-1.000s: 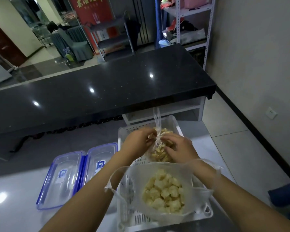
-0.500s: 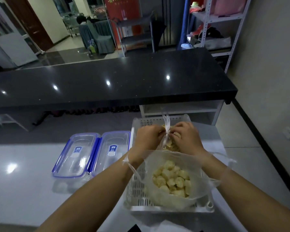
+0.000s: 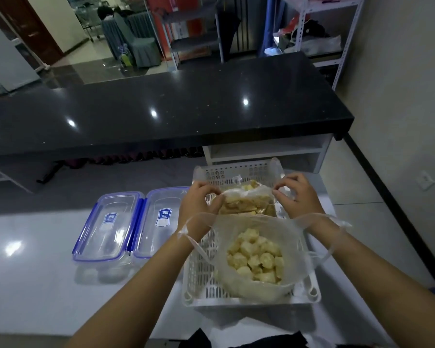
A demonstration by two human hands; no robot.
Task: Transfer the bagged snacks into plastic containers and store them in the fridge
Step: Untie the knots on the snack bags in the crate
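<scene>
In the head view, your left hand (image 3: 199, 202) and right hand (image 3: 298, 194) have moved apart. Half a second ago they were bunched together at the twisted neck of the small bag (image 3: 246, 203), with a thin tail of plastic standing up between them. Now that neck is undone and each grip pinches one side of the bag's mouth, stretching it wide across the far half of the white basket (image 3: 236, 172). Yellowish snack pieces show through the clear plastic.

The large bag (image 3: 256, 259) sits where it was, in the near half of the basket, open-topped and holding pale yellow chunks. Its handles loop around both your wrists, as before.

The two lidded containers (image 3: 108, 224) lie side by side on the white tabletop (image 3: 35, 285), just left of the basket, unchanged. The nearer one (image 3: 161, 219) lies just beside your left wrist. The black counter (image 3: 186, 109) runs across behind everything.
</scene>
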